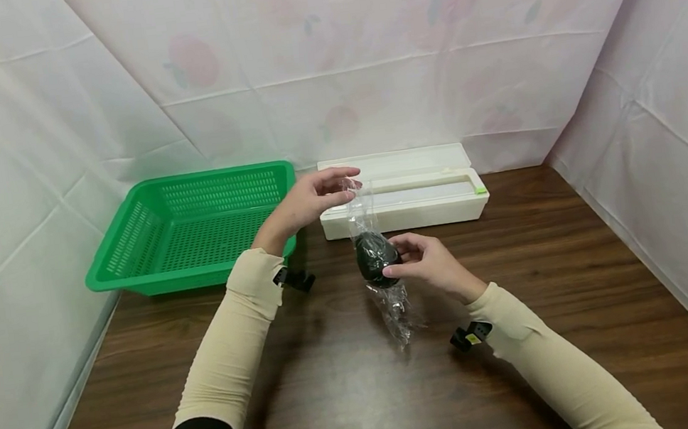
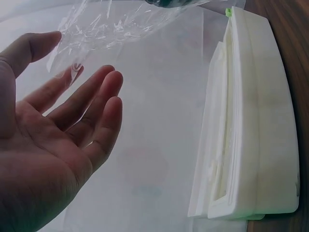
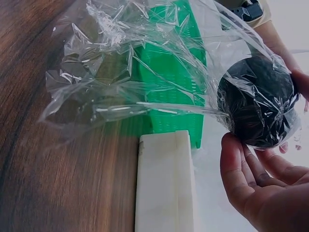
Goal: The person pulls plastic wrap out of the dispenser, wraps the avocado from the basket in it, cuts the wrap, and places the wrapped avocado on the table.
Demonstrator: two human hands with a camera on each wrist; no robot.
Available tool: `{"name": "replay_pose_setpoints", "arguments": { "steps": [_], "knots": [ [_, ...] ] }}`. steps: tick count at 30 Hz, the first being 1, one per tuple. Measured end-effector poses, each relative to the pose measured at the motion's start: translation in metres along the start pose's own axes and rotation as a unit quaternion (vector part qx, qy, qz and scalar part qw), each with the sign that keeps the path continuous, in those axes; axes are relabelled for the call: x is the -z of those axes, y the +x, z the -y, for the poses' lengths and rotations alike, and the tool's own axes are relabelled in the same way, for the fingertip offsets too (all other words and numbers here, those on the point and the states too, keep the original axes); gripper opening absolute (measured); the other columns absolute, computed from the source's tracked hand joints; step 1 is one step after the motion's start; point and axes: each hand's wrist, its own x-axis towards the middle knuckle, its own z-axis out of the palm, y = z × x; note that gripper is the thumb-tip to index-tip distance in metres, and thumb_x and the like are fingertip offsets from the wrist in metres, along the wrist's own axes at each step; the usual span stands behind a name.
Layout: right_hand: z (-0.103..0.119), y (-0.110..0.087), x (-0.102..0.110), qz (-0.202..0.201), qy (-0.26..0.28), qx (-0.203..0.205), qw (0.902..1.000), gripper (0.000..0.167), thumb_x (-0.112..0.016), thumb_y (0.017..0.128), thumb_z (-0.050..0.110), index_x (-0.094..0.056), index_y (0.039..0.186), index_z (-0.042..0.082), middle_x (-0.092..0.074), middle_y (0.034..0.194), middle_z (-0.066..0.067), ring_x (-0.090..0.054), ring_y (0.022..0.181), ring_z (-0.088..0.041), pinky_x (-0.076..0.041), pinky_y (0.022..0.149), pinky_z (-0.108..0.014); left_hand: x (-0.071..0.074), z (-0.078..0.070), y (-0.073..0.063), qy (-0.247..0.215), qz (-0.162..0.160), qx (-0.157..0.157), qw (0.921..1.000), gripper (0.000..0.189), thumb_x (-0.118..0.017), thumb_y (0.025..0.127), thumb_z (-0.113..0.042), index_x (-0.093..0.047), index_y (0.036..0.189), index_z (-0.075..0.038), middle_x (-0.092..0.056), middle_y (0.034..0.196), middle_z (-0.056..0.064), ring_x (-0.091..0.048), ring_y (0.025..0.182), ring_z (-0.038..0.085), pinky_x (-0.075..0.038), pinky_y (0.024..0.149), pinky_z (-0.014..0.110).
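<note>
A dark green avocado (image 1: 375, 257), oval and wrapped in clear plastic wrap (image 1: 397, 315), is held above the table, with loose film trailing from both ends. My right hand (image 1: 430, 265) grips it from the right, between thumb and fingers. At the film's far end is my left hand (image 1: 316, 200), its thumb and fingers spread apart. In the left wrist view the film's crinkled edge reaches the thumb tip and index fingertip. The right wrist view shows the avocado (image 3: 258, 101) close up, shiny film stretched over it, fingertips at its underside.
Behind my hands, a long white plastic wrap dispenser (image 1: 428, 215) stands with its lid raised and a small green piece at its right end. To the left sits a green slotted basket (image 1: 197, 281). White curtains (image 1: 368, 97) enclose the wooden table (image 1: 354, 399) at the back and sides.
</note>
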Motion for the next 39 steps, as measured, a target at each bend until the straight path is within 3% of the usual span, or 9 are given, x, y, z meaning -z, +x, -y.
{"name": "replay_pose_setpoints", "arguments": {
  "steps": [6,11,19,27,34,39],
  "knots": [
    [-0.002,0.001,0.000,0.001,-0.001,0.006,1.0000,0.052,-0.075,0.082,0.010,-0.057,0.129,-0.004,-0.063,0.114,-0.024,-0.065,0.089,-0.014,-0.055,0.079,-0.021,-0.003,0.004,0.003,0.021,0.000,0.001,0.9998,0.043,-0.064,0.095,-0.020,-0.057,0.136,-0.011,-0.065,0.118,0.019,-0.063,0.101,0.018,-0.050,0.097,0.042],
    [-0.001,0.001,0.000,0.004,-0.004,0.004,1.0000,0.056,-0.074,0.082,0.010,-0.055,0.133,-0.004,-0.063,0.115,-0.025,-0.065,0.089,-0.013,-0.054,0.079,-0.020,-0.006,0.005,0.004,0.011,-0.003,0.005,0.9999,0.044,-0.065,0.094,-0.018,-0.058,0.135,-0.006,-0.065,0.115,0.022,-0.065,0.102,0.016,-0.051,0.097,0.038],
    [-0.001,0.001,-0.001,0.008,-0.007,0.002,0.9999,0.057,-0.075,0.082,0.011,-0.055,0.133,-0.005,-0.065,0.112,-0.026,-0.064,0.084,-0.010,-0.054,0.077,-0.020,-0.007,0.008,0.006,0.026,0.004,-0.003,0.9997,0.039,-0.067,0.093,-0.020,-0.063,0.130,-0.007,-0.069,0.099,0.014,-0.064,0.095,0.017,-0.051,0.096,0.037],
    [-0.002,0.000,-0.001,0.019,0.002,0.002,0.9998,0.054,-0.075,0.083,0.013,-0.057,0.130,-0.006,-0.067,0.113,-0.026,-0.067,0.084,-0.010,-0.054,0.077,-0.020,-0.008,0.010,0.006,0.021,-0.017,-0.012,0.9996,0.021,-0.067,0.092,-0.016,-0.073,0.103,0.001,-0.069,0.120,0.014,-0.064,0.112,0.021,-0.053,0.095,0.035],
    [-0.003,0.002,-0.001,0.019,0.010,0.014,0.9997,0.052,-0.074,0.083,0.008,-0.057,0.130,-0.008,-0.066,0.113,-0.027,-0.067,0.085,-0.009,-0.055,0.078,-0.021,-0.007,0.010,0.005,0.031,-0.045,-0.007,0.9985,0.023,-0.068,0.092,-0.017,-0.072,0.106,0.001,-0.071,0.106,0.012,-0.065,0.092,0.016,-0.055,0.088,0.038],
    [-0.002,0.002,0.000,0.020,0.025,0.003,0.9995,0.053,-0.075,0.083,0.008,-0.056,0.130,-0.007,-0.065,0.118,-0.027,-0.069,0.089,-0.010,-0.056,0.080,-0.023,-0.008,0.010,0.004,0.034,-0.052,-0.024,0.9978,0.026,-0.068,0.092,-0.016,-0.069,0.115,-0.003,-0.069,0.091,0.007,-0.063,0.088,0.032,-0.053,0.086,0.047]
  ]
}}
